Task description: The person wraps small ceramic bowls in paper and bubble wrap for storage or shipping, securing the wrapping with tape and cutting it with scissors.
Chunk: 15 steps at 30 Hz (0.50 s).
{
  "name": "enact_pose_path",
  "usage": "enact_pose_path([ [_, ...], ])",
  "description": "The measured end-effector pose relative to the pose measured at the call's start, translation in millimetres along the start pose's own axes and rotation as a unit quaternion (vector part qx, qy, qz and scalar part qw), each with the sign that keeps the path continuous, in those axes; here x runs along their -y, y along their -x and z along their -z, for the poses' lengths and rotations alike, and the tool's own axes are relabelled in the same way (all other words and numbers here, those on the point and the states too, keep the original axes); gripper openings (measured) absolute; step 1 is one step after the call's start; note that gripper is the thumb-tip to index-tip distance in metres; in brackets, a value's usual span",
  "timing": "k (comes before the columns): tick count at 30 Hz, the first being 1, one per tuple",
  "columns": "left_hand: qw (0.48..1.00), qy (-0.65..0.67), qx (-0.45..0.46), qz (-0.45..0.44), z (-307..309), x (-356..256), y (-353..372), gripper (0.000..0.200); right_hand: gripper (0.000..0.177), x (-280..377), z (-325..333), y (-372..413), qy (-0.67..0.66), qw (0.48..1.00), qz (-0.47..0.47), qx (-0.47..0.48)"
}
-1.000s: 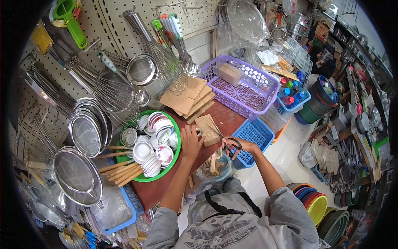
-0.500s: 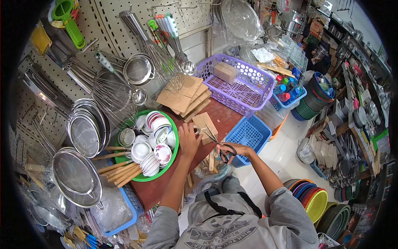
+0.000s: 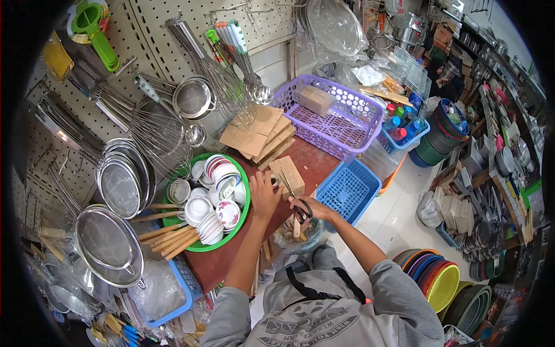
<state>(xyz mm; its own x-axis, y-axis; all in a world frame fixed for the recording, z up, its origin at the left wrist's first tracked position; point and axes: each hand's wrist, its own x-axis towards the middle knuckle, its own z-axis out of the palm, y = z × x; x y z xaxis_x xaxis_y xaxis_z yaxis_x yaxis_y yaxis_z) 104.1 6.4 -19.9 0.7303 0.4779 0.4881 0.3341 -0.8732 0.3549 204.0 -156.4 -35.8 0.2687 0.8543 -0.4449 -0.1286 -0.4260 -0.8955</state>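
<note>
My right hand [image 3: 312,207] grips a pair of scissors [image 3: 303,210] by the black handles. Their blades point away and lie across the top of a small brown cardboard box [image 3: 291,173]. At the box's left side is my left hand [image 3: 265,194], fingers bent around a small round, pale thing that is mostly hidden; I cannot tell what it is. Close to the left forearm stands a green basin [image 3: 247,217] with white bowls [image 3: 198,209] and wooden-handled tools [image 3: 179,240]. All this rests on a reddish-brown table [image 3: 312,155].
Flat cardboard boxes [image 3: 260,132] are stacked behind the hands. A purple basket [image 3: 370,136] holding a wrapped block [image 3: 315,100] stands beyond, with a blue basket [image 3: 347,188] to the right. Whisks [image 3: 153,133] and strainers [image 3: 110,237] hang at the left.
My right hand has shifted left and slightly up, closer to the box. The scissor blades have come nearer together over the box top. My left hand stays nearly in place.
</note>
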Motion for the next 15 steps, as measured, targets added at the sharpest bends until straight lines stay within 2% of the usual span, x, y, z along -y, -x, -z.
enact_pose_path([
  [5, 1.0, -0.001, 0.008, 0.005, 0.2, -0.3, 0.5, 0.057, 0.071, -1.5, -3.3, -6.6, -0.023, 1.0, 0.002, -0.018],
  [8, 1.0, -0.007, 0.008, 0.006, 0.3, -1.0, 0.1, 0.056, 0.08, -8.1, -1.0, -10.2, -0.018, 1.0, 0.005, -0.008],
  [11, 1.0, -0.013, 0.008, 0.004, -0.1, -2.0, -0.1, 0.055, 0.068, -4.2, -7.4, -6.5, -0.012, 0.999, 0.016, -0.036],
  [15, 1.0, -0.012, 0.005, -0.003, 0.6, -1.4, 0.1, 0.055, 0.067, -8.8, -6.3, -9.6, -0.012, 0.999, 0.028, -0.031],
])
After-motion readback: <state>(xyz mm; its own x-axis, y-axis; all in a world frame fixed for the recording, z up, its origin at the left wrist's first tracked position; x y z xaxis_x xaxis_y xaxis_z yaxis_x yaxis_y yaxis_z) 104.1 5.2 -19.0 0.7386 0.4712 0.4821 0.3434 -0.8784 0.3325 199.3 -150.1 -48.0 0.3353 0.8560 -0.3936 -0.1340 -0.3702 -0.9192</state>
